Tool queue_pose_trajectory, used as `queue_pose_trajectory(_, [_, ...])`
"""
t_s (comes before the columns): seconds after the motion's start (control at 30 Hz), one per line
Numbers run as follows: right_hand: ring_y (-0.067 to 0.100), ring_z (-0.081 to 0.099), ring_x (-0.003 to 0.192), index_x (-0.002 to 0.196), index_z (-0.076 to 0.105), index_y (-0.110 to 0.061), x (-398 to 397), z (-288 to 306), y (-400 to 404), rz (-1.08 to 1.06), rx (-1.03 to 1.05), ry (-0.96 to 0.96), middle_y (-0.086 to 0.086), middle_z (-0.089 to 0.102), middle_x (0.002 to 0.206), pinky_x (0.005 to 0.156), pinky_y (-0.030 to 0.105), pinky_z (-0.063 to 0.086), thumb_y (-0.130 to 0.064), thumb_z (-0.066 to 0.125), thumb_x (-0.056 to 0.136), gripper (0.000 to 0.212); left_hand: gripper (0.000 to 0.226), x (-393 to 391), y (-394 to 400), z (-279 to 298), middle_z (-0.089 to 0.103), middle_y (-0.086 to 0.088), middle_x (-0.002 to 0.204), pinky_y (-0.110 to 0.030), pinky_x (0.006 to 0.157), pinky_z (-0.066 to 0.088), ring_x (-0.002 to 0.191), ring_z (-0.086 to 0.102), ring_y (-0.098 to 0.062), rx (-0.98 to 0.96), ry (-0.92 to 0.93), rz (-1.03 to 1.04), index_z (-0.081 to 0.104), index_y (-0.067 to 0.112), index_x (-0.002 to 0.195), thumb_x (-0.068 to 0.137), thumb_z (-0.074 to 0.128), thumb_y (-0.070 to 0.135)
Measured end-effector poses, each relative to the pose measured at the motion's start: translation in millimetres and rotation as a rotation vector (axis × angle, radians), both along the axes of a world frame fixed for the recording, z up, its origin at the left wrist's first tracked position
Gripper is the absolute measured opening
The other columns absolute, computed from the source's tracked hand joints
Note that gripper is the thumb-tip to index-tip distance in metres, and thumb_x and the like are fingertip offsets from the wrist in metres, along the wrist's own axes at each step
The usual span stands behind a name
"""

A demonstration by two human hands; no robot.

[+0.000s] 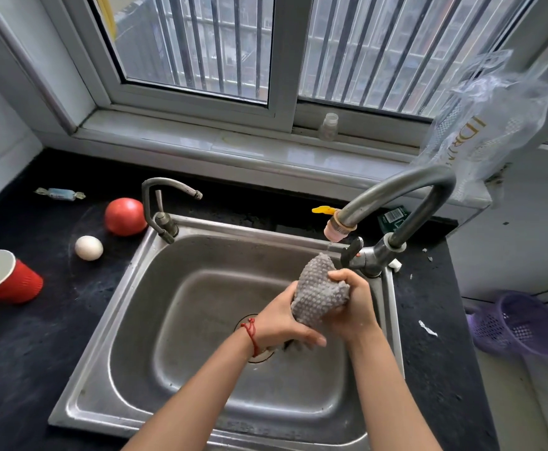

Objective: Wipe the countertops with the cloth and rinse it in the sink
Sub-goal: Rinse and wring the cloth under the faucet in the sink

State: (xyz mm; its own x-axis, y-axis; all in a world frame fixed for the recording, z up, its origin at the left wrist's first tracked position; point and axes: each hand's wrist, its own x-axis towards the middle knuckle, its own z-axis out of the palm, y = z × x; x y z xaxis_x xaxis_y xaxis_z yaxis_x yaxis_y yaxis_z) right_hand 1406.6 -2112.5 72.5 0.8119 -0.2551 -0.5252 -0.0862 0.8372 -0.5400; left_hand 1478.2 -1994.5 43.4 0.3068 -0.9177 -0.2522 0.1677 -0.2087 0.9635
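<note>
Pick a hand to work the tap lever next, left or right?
Probably right. The right hand grips the cloth just below the lever; the left hand sits farther toward the sink centre.

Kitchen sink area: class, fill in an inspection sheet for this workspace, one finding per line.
Surface: black countertop, smudged, paper scraps at right.
Job's things: grey cloth bunched over steel sink, below big tap.
Clutter: tipped red cup, egg, tomato, wrapped sweet.
Hands: left hand and right hand both grip the cloth.
Cables: nothing seen.
Surroundings: barred window, plastic bag, purple basket.
</note>
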Motion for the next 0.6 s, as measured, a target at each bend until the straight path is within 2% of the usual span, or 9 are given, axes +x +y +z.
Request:
queue_pose_trajectory(0.07, [0.024, 0.058, 0.067, 0.072, 0.064, 0.0, 2.0, -8.1, -2.6, -0.119, 0.047, -0.005, 0.011, 0.062, 0.067, 0.072, 0.035, 0.045, -0.018, 0.078, 0.035, 0.043, 0.064, 2.1, -3.7, 4.7, 0.063, 0.009, 0.081, -0.014, 0.06, 0.051, 0.065, 0.062, 0.005, 0.065, 0.002, 0.003, 0.05, 0.014, 0.108, 0.057, 0.076, -0.014])
queue_pose_trajectory(0.13, [0.023, 0.064, 0.067, 0.07, 0.072, -0.004, 2.3, -15.5, -4.4, -0.176, 0.072, 0.001, 0.01, 0.067, 0.069, 0.079, 0.035, 0.047, -0.022, 0.083, 0.035, 0.041, 0.044, 3.2, -7.8, 5.5, 0.061, 0.016, 0.064, -0.01, 0.053, 0.046, 0.058, 0.056, 0.003, 0.134, 0.002, 0.076, 0.058, 0.015, 0.085, 0.057, 0.072, -0.016])
queue_pose_trajectory(0.2, [0.019, 0.066, 0.065, 0.067, 0.075, -0.008, -0.3, -23.2, -6.2, -0.215, 0.041, 0.034, 0.008, 0.07, 0.069, 0.081, 0.033, 0.046, -0.031, 0.073, 0.06, 0.024, 0.033, 2.1, -10.1, 5.5, 0.054, 0.016, 0.045, -0.011, 0.045, 0.04, 0.052, 0.048, -0.004, 0.207, 0.098, 0.157, 0.054, 0.018, 0.061, 0.059, 0.067, -0.013])
queue_pose_trajectory(0.27, [0.014, 0.063, 0.054, 0.06, 0.074, -0.01, -3.7, -33.8, -8.9, -0.25, 0.021, 0.085, 0.004, 0.069, 0.061, 0.071, 0.029, 0.043, -0.042, 0.063, 0.067, 0.035, 0.028, 1.6, -9.3, 5.4, 0.048, 0.012, 0.04, -0.012, 0.04, 0.036, 0.042, 0.044, -0.005, 0.236, 0.272, 0.192, 0.049, 0.018, 0.052, 0.059, 0.061, -0.007])
queue_pose_trajectory(0.33, [0.016, 0.06, 0.053, 0.066, 0.072, -0.011, -8.9, -49.9, -7.0, -0.252, 0.091, 0.127, 0.004, 0.068, 0.061, 0.067, 0.03, 0.039, -0.055, 0.075, 0.048, 0.048, 0.018, 2.3, -8.3, 12.6, 0.044, 0.006, 0.039, -0.011, 0.034, 0.034, 0.031, 0.04, -0.005, 0.228, 0.533, 0.147, 0.046, 0.014, 0.059, 0.061, 0.054, -0.001])
queue_pose_trajectory(0.4, [0.025, 0.06, 0.071, 0.087, 0.065, -0.008, -10.4, -68.0, 3.7, -0.148, 0.195, 0.105, 0.012, 0.065, 0.079, 0.071, 0.035, 0.047, -0.069, 0.079, 0.031, 0.083, 0.011, 3.7, -9.5, 20.8, 0.042, 0.005, 0.039, -0.01, 0.031, 0.034, 0.027, 0.037, -0.005, 0.252, 0.758, 0.042, 0.045, 0.012, 0.066, 0.067, 0.048, 0.001])
queue_pose_trajectory(0.47, [0.034, 0.063, 0.091, 0.105, 0.055, -0.004, -6.0, -71.9, 19.0, -0.034, 0.277, 0.017, 0.02, 0.062, 0.103, 0.072, 0.044, 0.056, -0.078, 0.071, 0.036, 0.102, 0.011, 2.6, -14.6, 18.8, 0.044, 0.009, 0.038, -0.01, 0.031, 0.035, 0.027, 0.038, -0.002, 0.293, 0.88, -0.009, 0.049, 0.016, 0.074, 0.074, 0.046, 0.005])
queue_pose_trajectory(0.53, [0.032, 0.064, 0.105, 0.124, 0.049, -0.007, 1.6, -67.6, 24.0, -0.057, 0.296, -0.125, 0.018, 0.064, 0.118, 0.081, 0.047, 0.056, -0.073, 0.067, 0.044, 0.106, 0.023, 0.7, -17.4, 14.2, 0.049, 0.016, 0.042, -0.008, 0.032, 0.034, 0.029, 0.042, 0.003, 0.324, 0.857, 0.016, 0.055, 0.028, 0.096, 0.076, 0.059, 0.017])
queue_pose_trajectory(0.6, [0.021, 0.07, 0.087, 0.113, 0.06, -0.012, 9.5, -51.6, 20.6, -0.136, 0.253, -0.231, 0.008, 0.072, 0.094, 0.076, 0.038, 0.058, -0.057, 0.082, 0.045, 0.084, 0.044, 1.6, -14.7, 12.0, 0.057, 0.012, 0.05, -0.01, 0.037, 0.041, 0.035, 0.049, 0.002, 0.297, 0.903, -0.069, 0.06, 0.019, 0.103, 0.063, 0.076, 0.025])
